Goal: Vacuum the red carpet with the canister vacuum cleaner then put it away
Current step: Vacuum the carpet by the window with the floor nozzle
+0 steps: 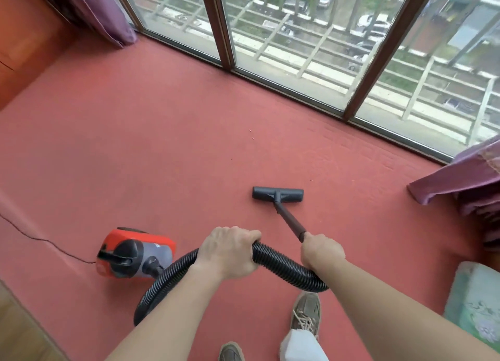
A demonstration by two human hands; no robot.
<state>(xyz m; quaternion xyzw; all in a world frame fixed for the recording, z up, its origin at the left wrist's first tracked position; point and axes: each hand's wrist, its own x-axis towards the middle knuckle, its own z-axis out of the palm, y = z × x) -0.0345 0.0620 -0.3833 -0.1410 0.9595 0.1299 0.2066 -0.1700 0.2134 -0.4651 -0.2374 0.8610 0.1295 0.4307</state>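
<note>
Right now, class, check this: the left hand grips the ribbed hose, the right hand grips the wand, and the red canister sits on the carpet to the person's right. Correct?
Not quite. The head view shows the red canister on the carpet to the person's left, not right. The rest stands: the left hand grips the ribbed hose and the right hand grips the wand.
</note>
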